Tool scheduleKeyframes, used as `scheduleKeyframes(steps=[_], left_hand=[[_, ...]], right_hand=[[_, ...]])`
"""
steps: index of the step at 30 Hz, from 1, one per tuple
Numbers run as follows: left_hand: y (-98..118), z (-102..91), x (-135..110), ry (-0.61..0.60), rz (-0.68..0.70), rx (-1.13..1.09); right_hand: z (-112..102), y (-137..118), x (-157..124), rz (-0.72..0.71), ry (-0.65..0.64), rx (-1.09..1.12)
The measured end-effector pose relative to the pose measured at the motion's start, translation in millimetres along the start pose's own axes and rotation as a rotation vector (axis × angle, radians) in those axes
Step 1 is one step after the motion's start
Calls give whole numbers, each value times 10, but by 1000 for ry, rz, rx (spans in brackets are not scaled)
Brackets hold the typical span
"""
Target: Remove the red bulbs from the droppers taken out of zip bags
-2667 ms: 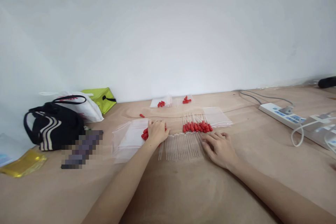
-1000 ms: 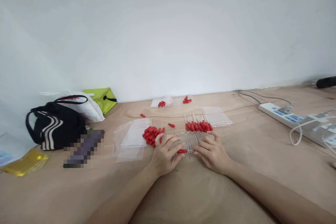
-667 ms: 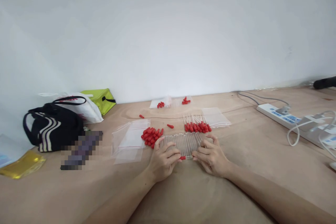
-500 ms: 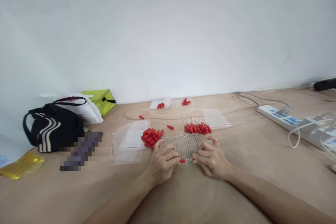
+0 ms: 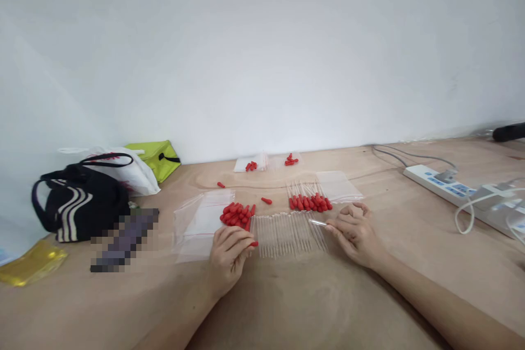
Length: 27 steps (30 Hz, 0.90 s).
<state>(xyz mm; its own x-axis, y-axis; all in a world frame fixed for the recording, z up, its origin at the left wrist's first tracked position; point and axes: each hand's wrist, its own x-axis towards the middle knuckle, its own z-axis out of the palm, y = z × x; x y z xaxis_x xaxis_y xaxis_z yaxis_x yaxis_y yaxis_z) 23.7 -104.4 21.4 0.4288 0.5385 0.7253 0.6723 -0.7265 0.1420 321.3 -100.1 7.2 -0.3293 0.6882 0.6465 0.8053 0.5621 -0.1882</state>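
Observation:
My left hand (image 5: 231,258) pinches a red rubber dropper bulb (image 5: 254,244) between its fingers, just in front of a heap of red bulbs (image 5: 235,214). A thin glass dropper tube (image 5: 318,222) is held in my right hand (image 5: 355,234), its free end pointing left. Between the hands lies a row of bare glass tubes (image 5: 283,235) side by side on the table. Behind that row, several droppers with red bulbs fitted (image 5: 309,202) lie together, their tubes pointing to the wall. One loose red bulb (image 5: 266,200) lies between the heap and the fitted droppers.
Clear zip bags (image 5: 205,221) lie left of the heap, another zip bag (image 5: 338,186) behind right. Farther back are small bags with red bulbs (image 5: 291,159). At left stand a black bag (image 5: 88,205) and a green bag (image 5: 158,158); at right, a power strip (image 5: 435,183) with cables.
My hands have moved apart: the left went left with a red bulb, and the right went right and up, now with a glass tube showing in its fingers.

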Motion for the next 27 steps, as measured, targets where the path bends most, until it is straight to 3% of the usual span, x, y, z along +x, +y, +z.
scheduleKeyframes(steps=[6,14,18,22,27], left_hand=[[-245,-144,48,15,-270,76],[-591,49,705,-344,-674,227],[-728,246,906,-471,-733,258],[-828,344,925,-576,-767,259],[-781,338,910,-578,-759,282]], right_hand=[[43,35,38,140,-19,-53],[131,-21,6,225,-78,-169],[156,-77,27,226,-94,-154],[146,-118,40,198,-123,-151],[137,-140,40,190,-154,-131]])
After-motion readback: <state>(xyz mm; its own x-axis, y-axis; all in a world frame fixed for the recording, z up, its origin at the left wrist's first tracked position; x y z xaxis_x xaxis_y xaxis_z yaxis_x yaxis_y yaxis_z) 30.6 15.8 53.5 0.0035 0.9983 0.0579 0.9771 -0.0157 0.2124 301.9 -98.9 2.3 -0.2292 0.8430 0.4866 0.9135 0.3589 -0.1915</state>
